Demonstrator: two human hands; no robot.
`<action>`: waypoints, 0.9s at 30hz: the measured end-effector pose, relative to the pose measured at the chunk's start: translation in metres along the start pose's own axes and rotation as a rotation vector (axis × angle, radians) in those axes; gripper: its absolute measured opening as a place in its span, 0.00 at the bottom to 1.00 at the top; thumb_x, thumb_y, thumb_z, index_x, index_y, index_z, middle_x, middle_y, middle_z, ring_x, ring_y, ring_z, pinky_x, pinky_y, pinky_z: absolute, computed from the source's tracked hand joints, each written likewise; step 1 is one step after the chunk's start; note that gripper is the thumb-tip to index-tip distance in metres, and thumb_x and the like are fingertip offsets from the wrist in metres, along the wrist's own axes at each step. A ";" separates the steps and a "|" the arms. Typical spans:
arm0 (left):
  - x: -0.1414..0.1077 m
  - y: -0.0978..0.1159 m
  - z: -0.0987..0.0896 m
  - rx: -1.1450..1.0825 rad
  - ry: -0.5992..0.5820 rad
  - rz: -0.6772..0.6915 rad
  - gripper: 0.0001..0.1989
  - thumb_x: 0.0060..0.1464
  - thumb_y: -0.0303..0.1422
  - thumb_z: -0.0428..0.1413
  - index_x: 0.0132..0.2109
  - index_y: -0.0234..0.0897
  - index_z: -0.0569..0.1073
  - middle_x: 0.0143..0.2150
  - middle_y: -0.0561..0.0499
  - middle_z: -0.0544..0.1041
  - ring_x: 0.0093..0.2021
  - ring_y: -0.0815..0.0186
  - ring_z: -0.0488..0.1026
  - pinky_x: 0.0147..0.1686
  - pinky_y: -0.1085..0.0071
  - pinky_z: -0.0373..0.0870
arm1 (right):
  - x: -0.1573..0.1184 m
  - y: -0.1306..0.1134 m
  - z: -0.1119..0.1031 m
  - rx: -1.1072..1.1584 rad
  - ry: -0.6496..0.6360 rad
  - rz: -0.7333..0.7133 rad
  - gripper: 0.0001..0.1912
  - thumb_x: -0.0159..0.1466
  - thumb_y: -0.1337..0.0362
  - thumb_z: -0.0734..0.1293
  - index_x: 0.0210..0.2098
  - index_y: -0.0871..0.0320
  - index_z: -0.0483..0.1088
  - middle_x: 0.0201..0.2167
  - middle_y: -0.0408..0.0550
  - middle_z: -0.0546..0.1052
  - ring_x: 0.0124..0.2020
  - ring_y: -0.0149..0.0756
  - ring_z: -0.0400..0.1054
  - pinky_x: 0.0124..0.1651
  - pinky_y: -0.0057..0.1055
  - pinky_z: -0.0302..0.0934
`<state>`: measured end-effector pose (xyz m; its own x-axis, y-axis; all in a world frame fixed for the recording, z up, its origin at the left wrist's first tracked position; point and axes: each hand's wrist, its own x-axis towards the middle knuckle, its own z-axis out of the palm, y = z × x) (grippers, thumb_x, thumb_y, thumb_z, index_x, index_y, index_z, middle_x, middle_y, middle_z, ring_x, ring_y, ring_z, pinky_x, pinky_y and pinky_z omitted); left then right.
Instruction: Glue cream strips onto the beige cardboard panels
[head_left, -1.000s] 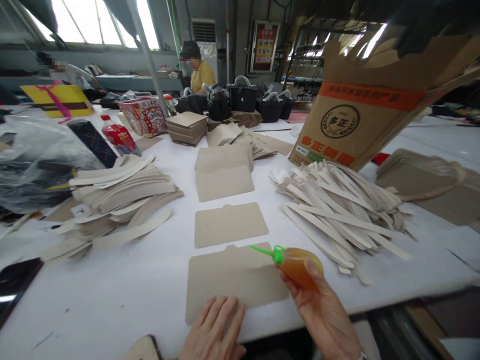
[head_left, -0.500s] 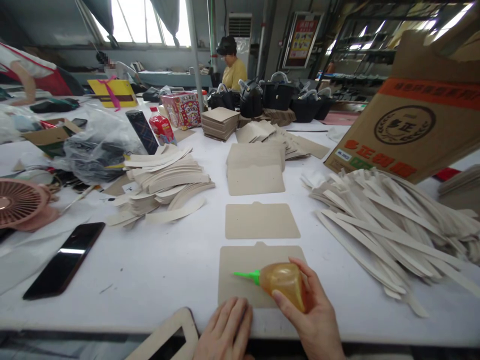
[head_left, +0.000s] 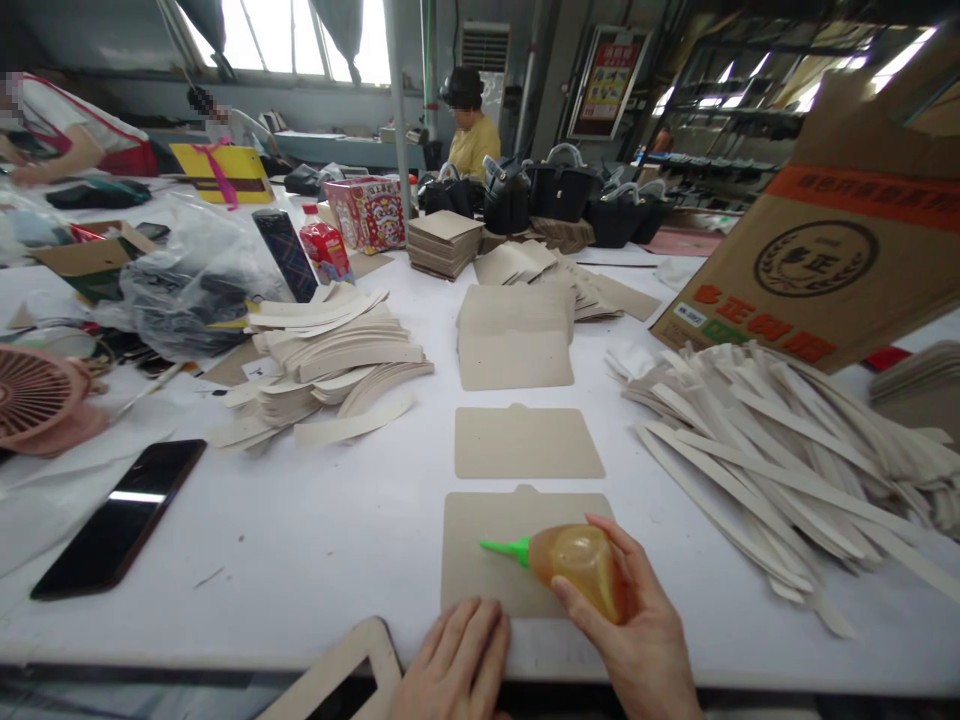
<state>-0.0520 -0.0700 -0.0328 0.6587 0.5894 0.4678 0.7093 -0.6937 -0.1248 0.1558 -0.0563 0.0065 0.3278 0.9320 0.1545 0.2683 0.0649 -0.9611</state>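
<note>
My right hand (head_left: pixel 637 620) is wrapped round a squeeze bottle (head_left: pixel 581 570) of amber liquid, probably glue. The bottle lies tilted on its side in the air, its green nozzle (head_left: pixel 506 548) pointing left over a beige cardboard panel (head_left: pixel 480 520). Whether the tip touches the panel I cannot tell. My left hand (head_left: pixel 457 655) rests flat, fingers stretched out, at the panel's near left corner by the table edge. Beyond lies a second, similar panel (head_left: pixel 529 442) with a small tab on its far side. A fanned stack of panels (head_left: pixel 516 340) sits behind that.
Loose pale strips lie in a left pile (head_left: pixel 337 350) and a right pile (head_left: pixel 757 440). A phone (head_left: pixel 120 520), a pink fan (head_left: pixel 45 400) and a framed beige piece (head_left: pixel 337 670) are at the left. A large carton (head_left: pixel 795 270) leans at the right. Co-workers sit beyond black bags (head_left: pixel 562 190).
The bottle has shifted slightly right over the panel, still in my right hand. My left hand stays by the near corner. The view has moved a little, and a co-worker at far left has shifted.
</note>
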 end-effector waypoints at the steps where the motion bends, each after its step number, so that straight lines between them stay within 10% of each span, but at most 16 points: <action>1: 0.000 -0.001 0.000 -0.001 -0.003 0.003 0.34 0.44 0.50 0.62 0.55 0.38 0.67 0.53 0.54 0.71 0.50 0.63 0.68 0.46 0.70 0.68 | -0.001 0.001 -0.001 0.003 -0.008 -0.003 0.33 0.52 0.56 0.72 0.53 0.53 0.59 0.46 0.47 0.71 0.43 0.36 0.69 0.43 0.23 0.67; 10: 0.002 -0.005 -0.003 0.009 0.027 0.041 0.24 0.57 0.49 0.50 0.54 0.38 0.68 0.52 0.54 0.72 0.50 0.64 0.67 0.46 0.71 0.66 | -0.002 -0.006 0.005 0.050 -0.039 0.073 0.34 0.49 0.57 0.73 0.53 0.54 0.61 0.46 0.47 0.72 0.43 0.39 0.69 0.45 0.26 0.66; 27: 0.002 -0.005 -0.002 -0.006 -0.016 0.045 0.29 0.51 0.51 0.55 0.54 0.36 0.68 0.52 0.52 0.72 0.48 0.62 0.70 0.43 0.69 0.71 | -0.003 -0.007 0.001 0.079 -0.003 0.117 0.37 0.45 0.58 0.76 0.52 0.54 0.62 0.47 0.48 0.71 0.46 0.42 0.67 0.46 0.29 0.65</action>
<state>-0.0547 -0.0667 -0.0298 0.6935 0.5643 0.4479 0.6778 -0.7218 -0.1400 0.1524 -0.0591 0.0126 0.3496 0.9361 0.0394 0.1564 -0.0169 -0.9875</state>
